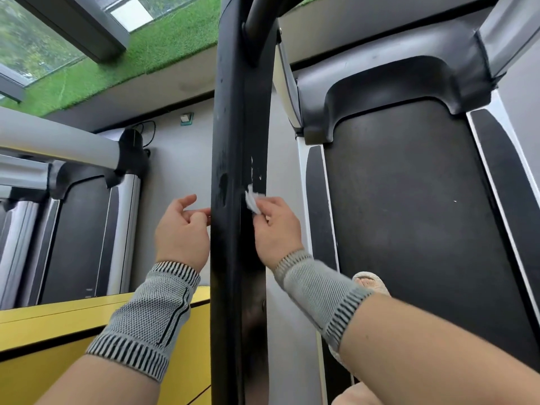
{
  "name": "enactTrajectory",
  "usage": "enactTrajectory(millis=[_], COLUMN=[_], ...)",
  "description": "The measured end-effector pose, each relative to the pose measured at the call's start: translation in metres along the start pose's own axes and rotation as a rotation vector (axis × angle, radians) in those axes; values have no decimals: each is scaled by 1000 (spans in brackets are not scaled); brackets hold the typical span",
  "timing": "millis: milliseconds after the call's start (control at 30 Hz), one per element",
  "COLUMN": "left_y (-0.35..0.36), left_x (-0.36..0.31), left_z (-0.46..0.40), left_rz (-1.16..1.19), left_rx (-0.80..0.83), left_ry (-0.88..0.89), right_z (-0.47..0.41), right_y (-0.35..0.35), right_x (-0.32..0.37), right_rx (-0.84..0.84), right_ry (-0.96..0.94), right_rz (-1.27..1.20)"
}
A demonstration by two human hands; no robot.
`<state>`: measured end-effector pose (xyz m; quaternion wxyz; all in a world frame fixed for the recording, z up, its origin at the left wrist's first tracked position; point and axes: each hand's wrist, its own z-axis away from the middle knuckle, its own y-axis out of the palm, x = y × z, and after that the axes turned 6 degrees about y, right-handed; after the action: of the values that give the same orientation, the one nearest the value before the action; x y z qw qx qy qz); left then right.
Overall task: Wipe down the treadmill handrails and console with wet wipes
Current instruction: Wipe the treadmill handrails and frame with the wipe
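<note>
Right hand [274, 226]: pinching a crumpled wet wipe [252, 201], pressing it against the handrail's right edge. Left hand [182, 229]: hanging loosely curled, holding nothing, just left of the rail. Handrail [233, 127]: black, running near to far between both hands; white wipe shreds are clinging just beyond the wipe.

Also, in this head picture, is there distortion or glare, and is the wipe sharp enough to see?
Head view: wide-angle distortion bends the black handrail and the treadmill belt; daylight from the window gives soft light and a faint sheen low on the rail; the wet wipe pinched by the right hand is bright and slightly soft; the left hand is sharp.
</note>
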<state>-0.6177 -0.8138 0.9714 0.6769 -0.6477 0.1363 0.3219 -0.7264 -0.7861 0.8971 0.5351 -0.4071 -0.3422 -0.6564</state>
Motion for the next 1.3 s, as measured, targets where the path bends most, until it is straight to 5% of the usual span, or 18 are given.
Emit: enactTrajectory(millis=[1300], left_y=[12], left_x=[0], left_z=[-15], left_rz=[153], left_rx=[33], left_ry=[-18], right_z=[-25], right_y=[-4], right_x=[-21], right_rx=[-4], right_ry=[206], right_rz=[98])
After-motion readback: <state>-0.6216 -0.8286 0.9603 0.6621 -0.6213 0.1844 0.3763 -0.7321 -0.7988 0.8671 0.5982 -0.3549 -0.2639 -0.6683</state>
